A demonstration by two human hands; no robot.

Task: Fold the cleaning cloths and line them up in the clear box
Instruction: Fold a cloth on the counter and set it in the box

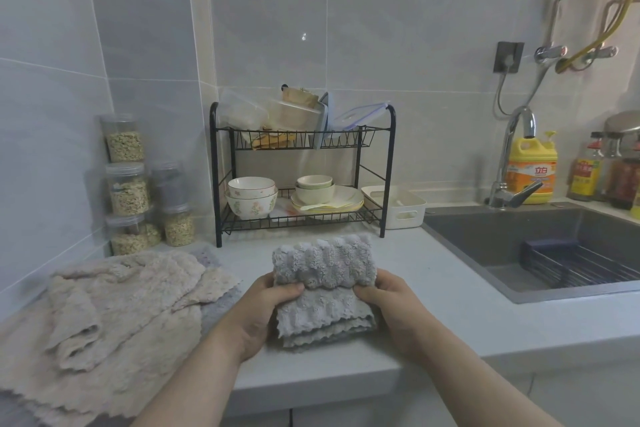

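I'd judge this an early stage. The grey cloth (323, 282) is the only one with folding under way, and I see no cloth sitting in any box. It lies on the table (450, 305) in front of the black rack (390, 166). Its far half is doubled over into a thick fluffy roll, and its scalloped edges are stacked toward the table's front lip.

To the left is a rumpled heap of beige cloths (114, 315), unfolded, with another grey piece (218, 308) peeking out from beneath. All of that is left to do. I cannot say which clear box is meant; several clear containers (249, 114) sit on the rack's top tier, well apart from the cloth, and nothing has been brought down to the table.

My left hand (263, 308) grips the cloth's left side, thumb on top at the fold line and fingers tucked under. My right hand (388, 302) mirrors it on the right side, thumb pressed over the same crease. Both forearms reach in from the near edge, wrists low — a two-handed pinch that suits either tightening this fold or lifting the bundle.
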